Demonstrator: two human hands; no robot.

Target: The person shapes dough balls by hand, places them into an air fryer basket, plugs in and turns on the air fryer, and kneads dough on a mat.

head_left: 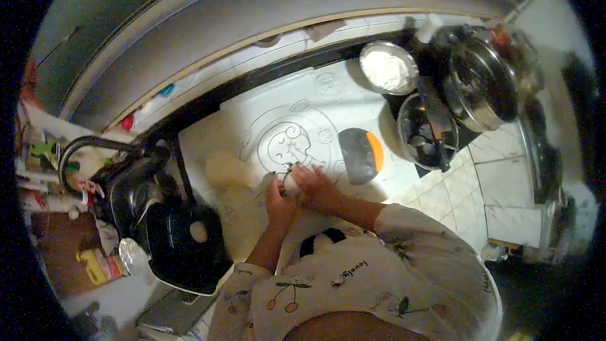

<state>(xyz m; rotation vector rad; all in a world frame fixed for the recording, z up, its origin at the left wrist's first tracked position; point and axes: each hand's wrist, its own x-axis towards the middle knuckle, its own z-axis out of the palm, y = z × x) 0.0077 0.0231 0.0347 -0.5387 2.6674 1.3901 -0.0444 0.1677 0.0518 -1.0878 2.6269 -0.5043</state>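
Observation:
My left hand (279,204) and my right hand (315,188) meet at the near part of a white mat (322,104) printed with a line-drawn figure. Between them is a small pale lump (291,187), mostly covered by the fingers. My left fingers are curled against its left side, and my right fingers are bent over it from the right. A dark grey scraper with an orange edge (360,156) lies on the mat to the right of my hands.
At the back right are a metal bowl of white powder (388,69), a clear bowl (427,131) with a dark utensil, and a large metal pot (481,82). On the left are a black sink (183,246), a curved black tap (95,141) and a yellow bottle (101,267).

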